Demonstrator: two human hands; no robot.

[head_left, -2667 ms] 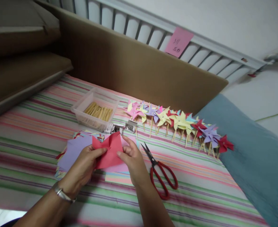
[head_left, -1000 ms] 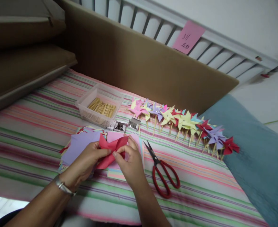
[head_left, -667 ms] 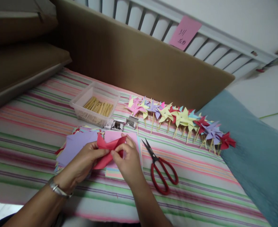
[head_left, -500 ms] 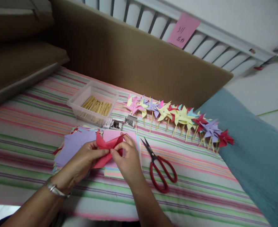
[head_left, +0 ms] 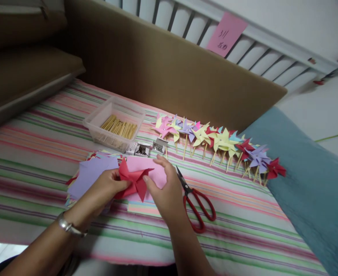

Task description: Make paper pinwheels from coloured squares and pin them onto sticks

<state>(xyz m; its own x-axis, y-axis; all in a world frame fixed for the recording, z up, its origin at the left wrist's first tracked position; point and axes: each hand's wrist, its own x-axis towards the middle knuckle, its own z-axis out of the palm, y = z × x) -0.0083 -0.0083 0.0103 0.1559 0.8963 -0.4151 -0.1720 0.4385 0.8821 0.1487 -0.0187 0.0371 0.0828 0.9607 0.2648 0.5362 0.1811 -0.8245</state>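
A red paper pinwheel (head_left: 134, 178) with its points folded to the middle is pinched at its left side by my left hand (head_left: 111, 184), the thumb lying near its centre. No stick shows on it. My right hand (head_left: 164, 188) is beside the pinwheel's right edge, thumb and fingers spread, the thumb tip at or very close to the paper. Beneath the hands lie pink paper sheets (head_left: 159, 174). Left of them is a stack of cut paper topped by purple sheets (head_left: 92, 176). Red-handled scissors (head_left: 199, 207) lie to the right of my right hand, blades partly apart.
A clear plastic box (head_left: 89, 128) of short wooden sticks (head_left: 119, 128) stands behind the papers. Two small boxes of metal pins (head_left: 142, 150) sit beside it. Finished pinwheels (head_left: 222, 142) stretch along a cardboard panel (head_left: 169, 69). A striped cloth (head_left: 243, 230) covers the table.
The right hand has let its pinch go and spread its fingers, moving slightly right. The pinwheel's folded points now show more openly. My left hand still holds it.
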